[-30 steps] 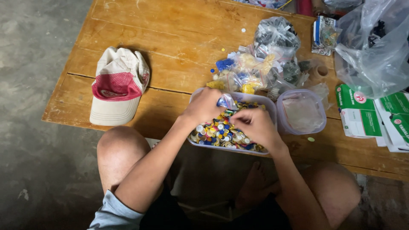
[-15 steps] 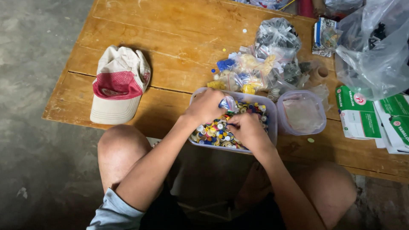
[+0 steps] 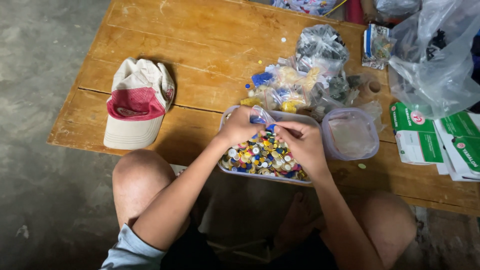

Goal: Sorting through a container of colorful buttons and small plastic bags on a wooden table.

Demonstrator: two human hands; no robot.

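Both forearms reach forward and converge; the left hand [image 3: 239,126] is curled with fingers pinched, the right hand [image 3: 301,142] meets it, fingertips touching, knuckles up

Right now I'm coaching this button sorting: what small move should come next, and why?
Probably drop the blue button into the small clear bag: the left hand holds it open over the tub of buttons, the right hand pinching at its mouth.

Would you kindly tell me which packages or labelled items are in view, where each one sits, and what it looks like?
Green-and-white boxes: table's right edge, flat, rectangular.
Small printed packet: top right, multicoloured.
Small clear bags: behind the tub, holding coloured bits.
Large clear plastic bag: top right corner, crumpled.
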